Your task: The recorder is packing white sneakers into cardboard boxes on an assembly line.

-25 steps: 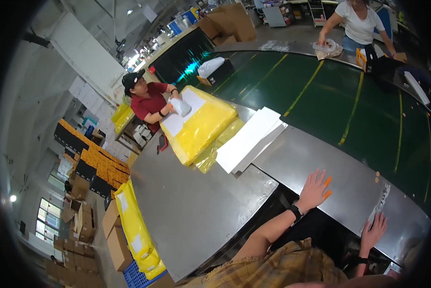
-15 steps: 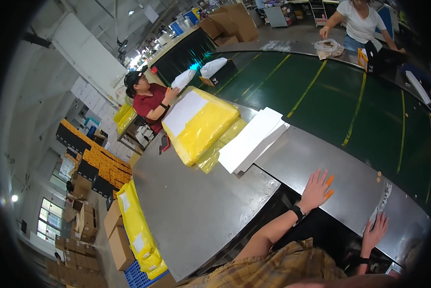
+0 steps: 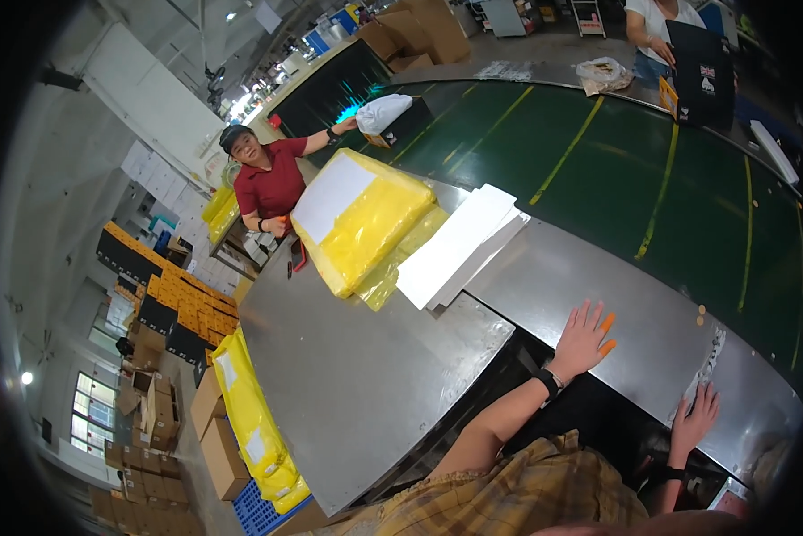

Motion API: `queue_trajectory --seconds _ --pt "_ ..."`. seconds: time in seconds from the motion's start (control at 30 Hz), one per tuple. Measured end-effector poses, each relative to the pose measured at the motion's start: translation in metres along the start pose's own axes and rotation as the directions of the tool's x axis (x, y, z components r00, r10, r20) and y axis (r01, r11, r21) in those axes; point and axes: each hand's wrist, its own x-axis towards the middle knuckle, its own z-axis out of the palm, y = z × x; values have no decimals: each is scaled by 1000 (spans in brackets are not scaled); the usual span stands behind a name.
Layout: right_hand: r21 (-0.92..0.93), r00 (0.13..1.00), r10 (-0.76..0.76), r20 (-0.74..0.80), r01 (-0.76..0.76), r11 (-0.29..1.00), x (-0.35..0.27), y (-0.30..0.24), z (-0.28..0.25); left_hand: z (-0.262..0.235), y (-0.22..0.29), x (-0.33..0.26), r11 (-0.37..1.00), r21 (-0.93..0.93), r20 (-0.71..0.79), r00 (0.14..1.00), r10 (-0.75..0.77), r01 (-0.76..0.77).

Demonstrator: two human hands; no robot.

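Your left hand lay flat on the steel surface, fingers spread wide and gripping nothing, two tips capped in orange. Your right hand was pressed open on the same metal nearer your body, fingers splayed, empty as well. Just past its fingertips a thin clear strip lay on the steel, untouched.

Beyond your left fingers and well apart from them sat a stack of white sheets, its edge just beside a big yellow plastic-wrapped bundle with a white sheet on top. You had hold of none of it; by the look of things the handling of that pile was not begun on your side.

Further out, a co-worker in a red shirt reached one arm toward a white bag at the edge of the green conveyor belt. Across the belt another person held a black package. Off to your left, yellow bags and cardboard boxes sat on the floor.
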Motion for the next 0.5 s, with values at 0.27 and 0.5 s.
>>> queue_trajectory --seconds 0.27,0.5 --pt "-12 1000 8 18 -8 1000 -2 1 1 -6 2 0 1000 18 51 999 -18 17" --pt "-14 1000 -3 18 3 1000 -1 3 1 -5 3 0 999 -35 27 1000 -16 17"
